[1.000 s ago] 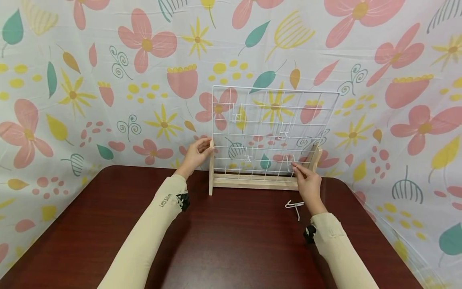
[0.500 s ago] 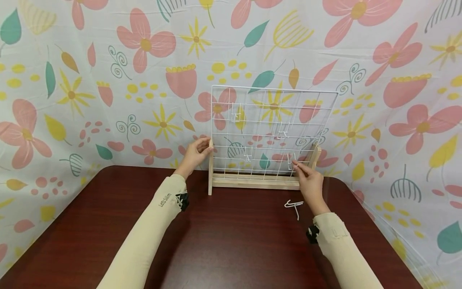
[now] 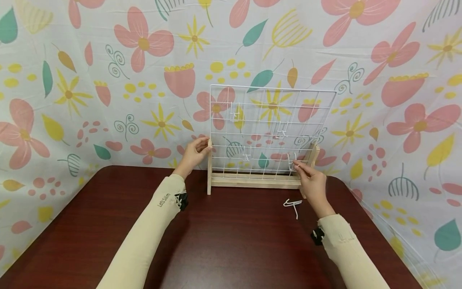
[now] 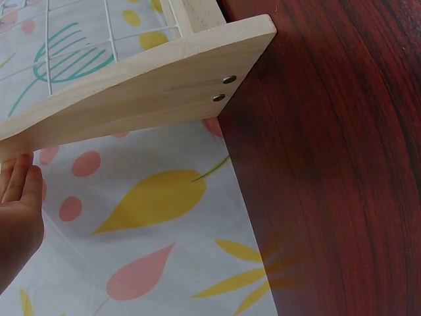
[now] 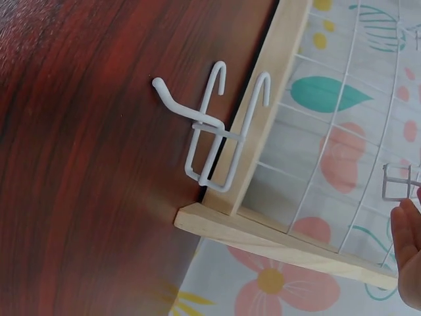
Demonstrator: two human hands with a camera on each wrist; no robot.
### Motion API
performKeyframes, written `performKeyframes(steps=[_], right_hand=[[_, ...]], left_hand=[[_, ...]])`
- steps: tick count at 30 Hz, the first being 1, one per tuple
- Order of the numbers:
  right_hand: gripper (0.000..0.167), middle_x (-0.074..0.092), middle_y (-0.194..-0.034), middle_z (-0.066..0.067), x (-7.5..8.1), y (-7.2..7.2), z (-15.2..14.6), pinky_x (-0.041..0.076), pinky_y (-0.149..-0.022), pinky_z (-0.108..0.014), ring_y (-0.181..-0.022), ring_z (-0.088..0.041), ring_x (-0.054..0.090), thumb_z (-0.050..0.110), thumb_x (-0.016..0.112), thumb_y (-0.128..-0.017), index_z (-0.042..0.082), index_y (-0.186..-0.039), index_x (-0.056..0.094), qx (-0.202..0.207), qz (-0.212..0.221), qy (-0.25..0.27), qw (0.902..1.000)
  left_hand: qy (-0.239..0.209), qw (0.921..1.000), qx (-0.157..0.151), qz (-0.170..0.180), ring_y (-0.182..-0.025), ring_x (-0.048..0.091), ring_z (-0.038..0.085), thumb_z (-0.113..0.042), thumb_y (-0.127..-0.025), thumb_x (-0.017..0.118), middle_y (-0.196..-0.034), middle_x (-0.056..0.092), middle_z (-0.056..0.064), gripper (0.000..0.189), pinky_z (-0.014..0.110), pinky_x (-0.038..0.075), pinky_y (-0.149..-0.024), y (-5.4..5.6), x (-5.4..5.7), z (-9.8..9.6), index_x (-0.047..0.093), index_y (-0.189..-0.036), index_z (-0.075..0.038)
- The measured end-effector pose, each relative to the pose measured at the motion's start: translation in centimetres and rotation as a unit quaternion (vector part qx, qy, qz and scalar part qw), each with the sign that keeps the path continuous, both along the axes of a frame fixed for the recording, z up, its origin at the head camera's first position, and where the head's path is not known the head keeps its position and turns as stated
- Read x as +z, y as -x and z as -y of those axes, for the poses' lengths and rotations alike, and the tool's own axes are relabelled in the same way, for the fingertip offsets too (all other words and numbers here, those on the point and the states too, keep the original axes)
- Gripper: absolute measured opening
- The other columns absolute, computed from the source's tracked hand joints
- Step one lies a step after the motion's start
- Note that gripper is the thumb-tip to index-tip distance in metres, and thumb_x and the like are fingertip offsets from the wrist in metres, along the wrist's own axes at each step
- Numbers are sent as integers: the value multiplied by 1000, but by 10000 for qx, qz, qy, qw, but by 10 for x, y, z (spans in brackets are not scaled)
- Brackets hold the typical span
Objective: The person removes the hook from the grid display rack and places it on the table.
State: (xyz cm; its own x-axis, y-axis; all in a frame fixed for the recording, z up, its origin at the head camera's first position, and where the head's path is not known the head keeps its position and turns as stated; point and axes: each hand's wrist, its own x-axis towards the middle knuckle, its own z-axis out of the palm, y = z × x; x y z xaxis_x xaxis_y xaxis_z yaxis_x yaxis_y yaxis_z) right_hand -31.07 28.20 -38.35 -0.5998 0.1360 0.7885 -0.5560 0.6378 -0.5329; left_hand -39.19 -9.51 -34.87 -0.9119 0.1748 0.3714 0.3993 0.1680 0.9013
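Observation:
A white wire grid stands upright in a pale wooden stand, seen in the head view. My left hand holds the stand's left side post near its top, thumb in front. In the left wrist view, its fingers reach the edge of that post. My right hand pinches a white wire hook between thumb and fingertips at the grid's lower right. The hook's two bent prongs point up, overlapping the grid in the head view. Fingers cover its lower part.
Three similar white hooks hang on the grid: an upper-left hook, a right-hand hook and a lower hook. Another loose hook lies on the dark red table before the stand. Flowered cloth hangs behind.
My right hand has shifted slightly right, and the hook in it has turned so its prongs stand more upright. The left hand keeps its hold on the post.

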Motion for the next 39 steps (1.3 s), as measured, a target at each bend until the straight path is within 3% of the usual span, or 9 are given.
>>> performKeyframes(steps=[2, 7, 13, 16, 18, 22, 25, 29, 39], right_hand=[[17, 72, -99, -18, 0, -1, 0, 42, -64, -1, -87, 16, 58, -2, 69, -86, -2, -102, 75, 45, -30, -9, 10000], [18, 72, -99, -18, 2, -3, 0, 41, -61, -1, -86, 16, 58, -2, 68, -87, -1, -103, 75, 158, -125, 15, 9998], [19, 71, -100, -19, 5, -5, 2, 45, -67, -1, -91, 14, 60, -6, 68, -85, -2, -103, 74, 353, -311, -108, 9988], [20, 71, -100, -19, 6, -6, 2, 44, -66, -1, -89, 12, 61, -7, 68, -85, -2, -103, 74, 393, -413, -234, 9981], [20, 71, -99, -19, 6, -8, 2, 42, -62, -2, -86, 10, 62, -7, 68, -84, -2, -103, 74, 400, -489, -323, 9975], [20, 72, -99, -17, 8, -12, 2, 38, -58, -5, -78, 5, 60, -6, 68, -85, -1, -103, 75, 441, -520, -467, 9966], [21, 71, -100, -19, 8, -13, 3, 43, -66, -2, -86, 7, 61, -10, 68, -84, -3, -103, 74, 583, -464, -478, 9961], [24, 70, -99, -24, 5, -14, 4, 47, -78, -3, -97, 7, 61, -19, 67, -80, -9, -101, 72, 772, -470, -494, 9947], [27, 72, -100, -16, 0, -16, 4, 46, -78, -3, -98, 11, 59, -14, 70, -79, -2, -104, 74, 881, -466, -911, 9908]], left_hand=[[38, 10000, -7, 27, -124, 52, 33, -11, -95, 62, -131, 55, 22, 45, 40, 46, -102, 1, -1, 0, 51, -137, 1], [-41, 9998, -149, 97, -126, 49, 35, -9, -95, 61, -134, 52, 24, 46, 43, 44, -104, -1, 2, 1, 48, -138, 4], [66, 9999, -128, 2, -125, 49, 40, 0, -95, 58, -132, 51, 29, 44, 44, 45, -102, -25, 22, 0, 46, -136, 12], [63, 9999, -152, -38, -125, 48, 40, 0, -96, 57, -132, 51, 29, 44, 42, 46, -102, -30, 25, 0, 46, -136, 12], [50, 9998, -169, -36, -125, 48, 40, 0, -95, 58, -132, 51, 30, 44, 42, 45, -102, -28, 23, 0, 45, -136, 12], [-80, 9997, -218, 41, -126, 48, 38, -3, -95, 59, -133, 50, 28, 46, 44, 43, -104, -12, 11, 1, 45, -138, 9], [-150, 9997, -200, 24, -127, 48, 37, -5, -95, 60, -134, 51, 27, 47, 42, 43, -105, -1, 1, 1, 46, -138, 7], [-159, 9998, -131, 0, -126, 50, 35, -7, -95, 60, -133, 52, 25, 46, 39, 44, -104, -1, -2, 1, 47, -138, 5], [-128, 9999, -50, 13, -124, 52, 32, -8, -95, 61, -131, 55, 21, 45, 36, 46, -102, -2, 0, 0, 50, -137, 3]])
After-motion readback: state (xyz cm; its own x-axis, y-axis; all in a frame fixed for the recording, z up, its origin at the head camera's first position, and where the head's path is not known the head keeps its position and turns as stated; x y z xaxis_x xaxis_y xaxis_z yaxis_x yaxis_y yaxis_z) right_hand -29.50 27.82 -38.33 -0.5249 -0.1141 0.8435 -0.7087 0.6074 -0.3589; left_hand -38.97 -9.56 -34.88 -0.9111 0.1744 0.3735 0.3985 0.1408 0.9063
